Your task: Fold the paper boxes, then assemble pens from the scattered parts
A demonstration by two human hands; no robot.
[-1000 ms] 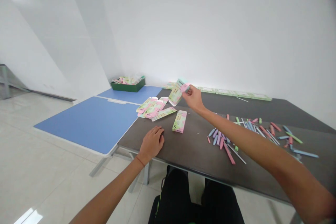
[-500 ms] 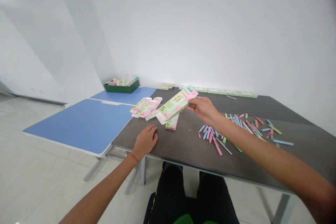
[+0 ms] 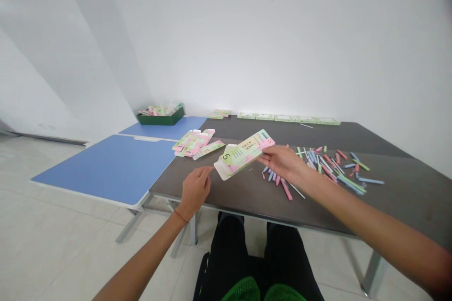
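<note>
My right hand grips a thin green-and-pink carton marked with a 5 by its far right end. The carton is tilted above the table, and a white flap sticks out at its left end. My left hand is near the table's front edge, its index finger stretched out to that flap; whether it touches cannot be made out. The hand looks open, holding nothing. Left of the carton lie a pile of similar cartons and a single carton.
Loose pastel sticks and white rods are scattered on the dark table at right. Along its back stand a row of cartons and a small stack. A green tray sits on the blue table.
My right hand has lowered the carton and brought it nearer to me. My left hand's index finger now extends to the flap. The view has shifted slightly.
</note>
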